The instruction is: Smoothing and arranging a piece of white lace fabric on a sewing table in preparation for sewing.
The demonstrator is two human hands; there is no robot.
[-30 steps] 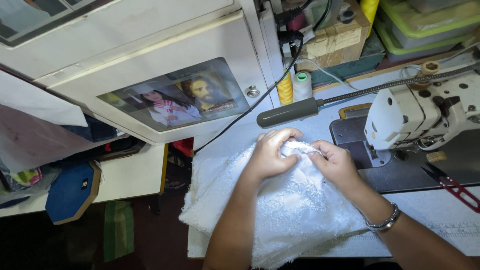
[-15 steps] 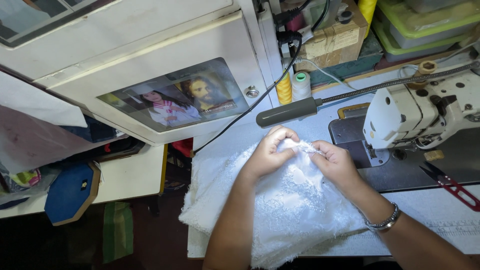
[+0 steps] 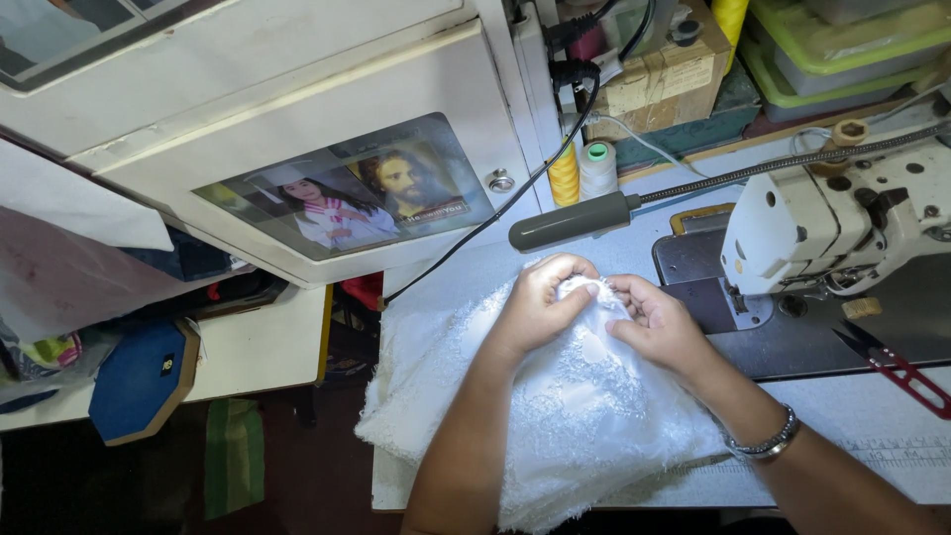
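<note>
White lace fabric lies bunched on the sewing table and hangs over its left and front edges. My left hand pinches the top fold of the fabric. My right hand, with a metal bracelet on the wrist, grips the same fold from the right; the two hands almost touch. A white sewing machine stands just right of my hands, its needle area apart from the fabric.
Red-handled thread snips lie on the machine bed at right. A grey gooseneck lamp reaches over the table. Yellow and white thread cones stand behind it. A white cabinet with a picture fills the upper left; boxes sit at the back.
My hands have stayed on the same fold of the lace, with only small finger shifts. The view has drifted slightly.
</note>
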